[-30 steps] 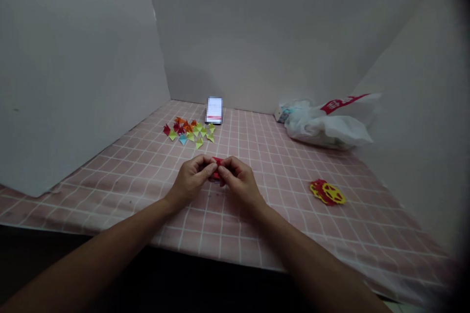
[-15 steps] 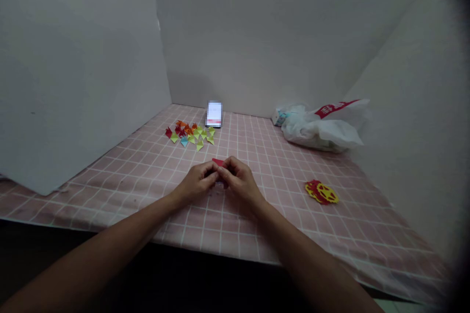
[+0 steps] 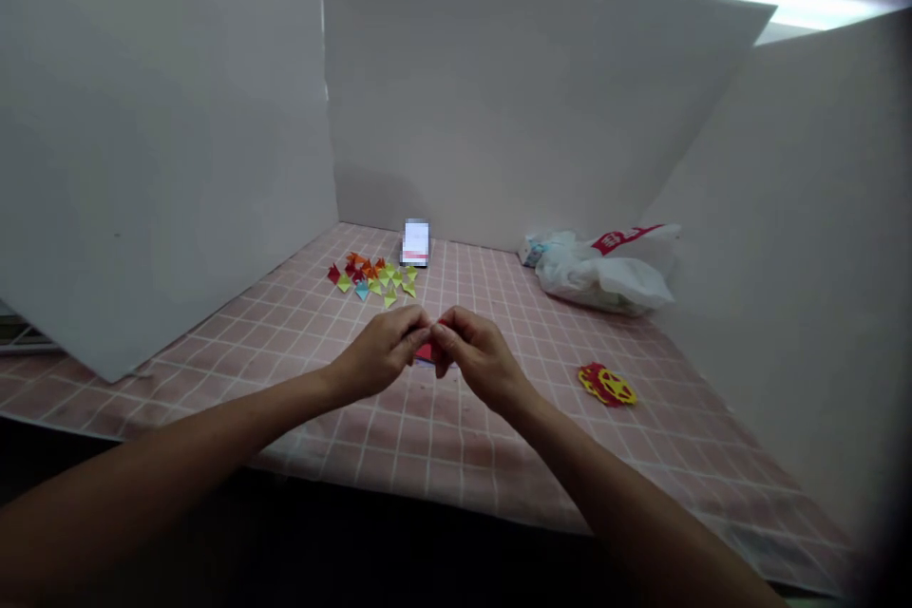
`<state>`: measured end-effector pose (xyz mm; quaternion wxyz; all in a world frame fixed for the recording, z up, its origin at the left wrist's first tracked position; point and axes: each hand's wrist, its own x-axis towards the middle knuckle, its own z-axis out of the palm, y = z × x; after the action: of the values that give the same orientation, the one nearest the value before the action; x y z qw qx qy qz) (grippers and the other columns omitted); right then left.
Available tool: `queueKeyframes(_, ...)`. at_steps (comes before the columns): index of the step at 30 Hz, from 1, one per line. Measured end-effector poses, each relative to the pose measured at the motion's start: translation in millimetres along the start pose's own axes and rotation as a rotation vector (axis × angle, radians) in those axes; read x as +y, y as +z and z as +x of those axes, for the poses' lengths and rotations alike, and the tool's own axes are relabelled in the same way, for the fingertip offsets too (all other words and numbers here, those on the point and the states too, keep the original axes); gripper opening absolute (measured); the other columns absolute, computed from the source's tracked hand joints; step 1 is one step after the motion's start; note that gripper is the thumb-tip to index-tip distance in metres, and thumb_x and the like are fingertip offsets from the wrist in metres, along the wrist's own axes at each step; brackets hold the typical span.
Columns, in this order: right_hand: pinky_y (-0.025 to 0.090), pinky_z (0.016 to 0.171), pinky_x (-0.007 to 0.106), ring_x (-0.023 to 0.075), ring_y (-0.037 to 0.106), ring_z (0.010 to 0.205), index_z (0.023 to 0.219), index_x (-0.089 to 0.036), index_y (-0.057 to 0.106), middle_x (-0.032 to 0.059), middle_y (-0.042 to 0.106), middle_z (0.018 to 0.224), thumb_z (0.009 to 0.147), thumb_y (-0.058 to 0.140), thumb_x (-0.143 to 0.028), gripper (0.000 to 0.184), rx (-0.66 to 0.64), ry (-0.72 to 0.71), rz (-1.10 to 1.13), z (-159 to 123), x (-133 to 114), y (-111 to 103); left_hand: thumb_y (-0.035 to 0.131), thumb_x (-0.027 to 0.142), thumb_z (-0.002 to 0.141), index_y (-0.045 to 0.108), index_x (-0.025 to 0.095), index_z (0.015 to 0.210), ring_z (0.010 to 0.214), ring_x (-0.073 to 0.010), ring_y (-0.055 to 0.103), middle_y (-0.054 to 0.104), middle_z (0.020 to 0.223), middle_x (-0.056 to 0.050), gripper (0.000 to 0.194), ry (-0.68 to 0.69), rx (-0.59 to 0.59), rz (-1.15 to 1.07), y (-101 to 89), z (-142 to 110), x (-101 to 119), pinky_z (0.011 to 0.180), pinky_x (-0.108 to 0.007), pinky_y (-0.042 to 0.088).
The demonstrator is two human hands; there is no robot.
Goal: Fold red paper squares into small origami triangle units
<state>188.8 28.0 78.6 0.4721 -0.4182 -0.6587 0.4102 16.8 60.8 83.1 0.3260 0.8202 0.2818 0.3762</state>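
My left hand [image 3: 389,350] and my right hand [image 3: 477,351] meet fingertip to fingertip over the middle of the table. Both are closed in a pinch on a small piece of red paper [image 3: 443,324], most of which the fingers cover. Just below the fingertips, a flat red patch [image 3: 426,352] with a bluish lower edge shows between the hands. It looks like paper, but I cannot tell whether it joins the held piece. Beyond the hands, to the left, stands a cluster of small folded paper figures [image 3: 389,297] in yellow, red, orange and blue.
A phone [image 3: 415,242] with a lit, blurred screen leans near the back wall. Back right lies a white plastic bag [image 3: 605,280] beside a small box [image 3: 528,252]. Red and yellow cut-out discs [image 3: 607,385] lie to the right. White panels [image 3: 178,142] enclose the pink checked tablecloth [image 3: 399,446].
The head view has tilted up, showing the ceiling above the panels. The red paper that stuck up above my fingers is now mostly hidden in them, and the red patch below shows more.
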Motion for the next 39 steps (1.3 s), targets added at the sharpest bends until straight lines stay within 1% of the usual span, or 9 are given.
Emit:
queueKeyframes(2, 0.043, 0.054, 0.027, 0.0141, 0.056, 0.055, 0.073, -0.021, 0.053, -0.001, 0.059, 0.061, 0.09, 0.056, -0.033, 0.021, 0.076, -0.09, -0.13, 14.4, -2.8, -5.7, 0.05, 0.027, 0.093, 0.053, 0.019, 0.072, 0.06, -0.0144, 0.053, 0.057, 0.064, 0.002, 0.022, 0.01, 0.041, 0.003, -1.8, 13.3, -7.2, 0.06, -0.027, 0.04)
queueKeyframes(5, 0.038, 0.055, 0.026, 0.0134, 0.051, 0.055, 0.067, -0.021, 0.054, -0.002, 0.056, 0.057, 0.087, 0.06, -0.027, 0.022, 0.173, -0.134, -0.243, 34.5, 1.2, -11.0, 0.049, 0.03, 0.094, 0.052, 0.02, 0.074, 0.056, -0.0138, 0.053, 0.055, 0.061, 0.003, 0.023, -0.003, 0.053, -0.07, -0.6, 30.3, -23.6, 0.059, -0.027, 0.04)
queueKeyframes(9, 0.035, 0.05, 0.025, 0.0115, 0.043, 0.047, 0.057, -0.022, 0.048, -0.0039, 0.047, 0.049, 0.087, 0.063, -0.041, 0.039, 0.211, -0.082, -0.05, 53.3, 24.1, -9.7, 0.055, 0.027, 0.091, 0.056, 0.019, 0.073, 0.057, -0.0133, 0.052, 0.056, 0.061, 0.003, 0.019, 0.013, 0.075, -0.098, 4.8, 41.6, -45.0, 0.061, -0.026, 0.041)
queueKeyframes(12, 0.04, 0.046, 0.026, 0.0117, 0.051, 0.043, 0.067, -0.021, 0.051, -0.0022, 0.055, 0.056, 0.092, 0.051, -0.057, 0.043, 0.155, -0.039, 0.089, 58.5, 45.0, -6.9, 0.051, 0.032, 0.094, 0.056, 0.019, 0.075, 0.054, -0.0125, 0.052, 0.057, 0.062, 0.002, 0.023, -0.009, 0.127, -0.152, 10.5, 42.3, -58.3, 0.057, -0.025, 0.042)
queueKeyframes(16, 0.049, 0.053, 0.026, 0.0119, 0.06, 0.051, 0.083, -0.019, 0.057, -0.0022, 0.062, 0.064, 0.085, 0.062, -0.059, 0.04, 0.096, 0.009, 0.253, 55.4, 61.5, -7.9, 0.053, 0.036, 0.094, 0.058, 0.017, 0.082, 0.059, -0.0129, 0.057, 0.06, 0.069, 0.001, 0.023, -0.059, 0.169, -0.254, 19.7, 38.8, -71.1, 0.059, -0.025, 0.047)
queueKeyframes(23, 0.05, 0.057, 0.024, 0.0108, 0.063, 0.054, 0.086, -0.018, 0.061, -0.0024, 0.066, 0.066, 0.08, 0.074, -0.048, 0.033, 0.029, 0.102, 0.474, 46.2, 63.6, -17.4, 0.061, 0.033, 0.09, 0.063, 0.015, 0.085, 0.065, -0.0136, 0.062, 0.065, 0.075, -0.002, 0.018, -0.124, 0.181, -0.378, 30.2, 31.3, -74.6, 0.066, -0.026, 0.051)
queueKeyframes(30, 0.049, 0.058, 0.024, 0.0103, 0.061, 0.055, 0.085, -0.018, 0.065, -0.0016, 0.067, 0.069, 0.08, 0.075, -0.045, 0.029, 0.014, 0.137, 0.483, 43.2, 62.8, -14.1, 0.066, 0.031, 0.086, 0.066, 0.017, 0.086, 0.069, -0.0147, 0.063, 0.066, 0.074, -0.001, 0.014, -0.147, 0.29, -0.398, 27.9, 26.8, -75.1, 0.069, -0.026, 0.051)
queueKeyframes(35, 0.049, 0.059, 0.024, 0.0103, 0.061, 0.056, 0.083, -0.019, 0.065, -0.0015, 0.067, 0.07, 0.079, 0.075, -0.045, 0.028, 0.01, 0.156, 0.504, 42.1, 66.1, -13.3, 0.068, 0.03, 0.085, 0.066, 0.017, 0.085, 0.069, -0.0145, 0.064, 0.067, 0.075, -0.001, 0.014, -0.15, 0.285, -0.432, 27.6, 26.4, -72.6, 0.068, -0.026, 0.052)
queueKeyframes(39, 0.049, 0.06, 0.024, 0.0097, 0.061, 0.057, 0.084, -0.018, 0.066, -0.0008, 0.067, 0.071, 0.082, 0.073, -0.044, 0.028, -0.003, 0.182, 0.524, 41.4, 68.2, -13.2, 0.073, 0.028, 0.082, 0.063, 0.017, 0.092, 0.068, -0.0133, 0.066, 0.068, 0.076, 0.0, 0.018, -0.161, 0.285, -0.567, 29.8, 26.4, -70.6, 0.067, -0.025, 0.054)
